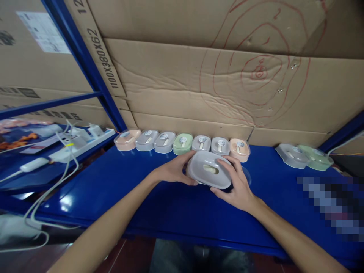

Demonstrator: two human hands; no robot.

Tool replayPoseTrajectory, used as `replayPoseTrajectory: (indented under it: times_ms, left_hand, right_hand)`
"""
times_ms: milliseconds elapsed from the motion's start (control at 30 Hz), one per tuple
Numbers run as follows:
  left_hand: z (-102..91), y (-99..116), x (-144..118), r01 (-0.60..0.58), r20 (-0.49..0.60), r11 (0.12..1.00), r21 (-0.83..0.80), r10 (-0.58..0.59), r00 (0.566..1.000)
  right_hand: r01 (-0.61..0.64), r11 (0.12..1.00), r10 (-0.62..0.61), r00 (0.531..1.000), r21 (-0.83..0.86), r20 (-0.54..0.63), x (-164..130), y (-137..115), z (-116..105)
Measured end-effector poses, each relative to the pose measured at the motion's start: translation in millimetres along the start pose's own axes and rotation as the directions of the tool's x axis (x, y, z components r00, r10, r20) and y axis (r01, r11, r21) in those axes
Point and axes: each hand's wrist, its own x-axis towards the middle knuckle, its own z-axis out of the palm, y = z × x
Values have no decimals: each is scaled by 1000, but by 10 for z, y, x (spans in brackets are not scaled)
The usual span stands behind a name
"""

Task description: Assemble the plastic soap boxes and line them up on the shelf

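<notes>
I'm on the head view, and the grey container [197, 163] is up between both hands, over the surface [170, 212], just in front of the row of boxes [182, 144]. The grip is full: left hand [179, 168] around one end, right hand [239, 184] around the other, fingers over the rim. Its top tilts toward me, so the pale piece [209, 169] in the recess might slide out, I reckon, if that tilt steepens. The glossy rim could slip should either thumb ease off, and a forward swing could knock the row.
</notes>
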Motion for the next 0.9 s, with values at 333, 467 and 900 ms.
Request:
replayPoseTrajectory:
  times_ms: [333,467,900]
  left_hand:
    - [131,-104,-2,47,-12,925,-377,-56,998]
    - [146,-69,-10,93,-32,900,-425,-118,993]
    - [122,58,5,161,-90,810,-564,-254,963]
  right_hand:
    - [44,999,-44,999,12,-10,25,16,5]
    - [58,998,-58,998,10,-21,30,18,10]
    - [97,995,-99,993,20,64,18,30,32]
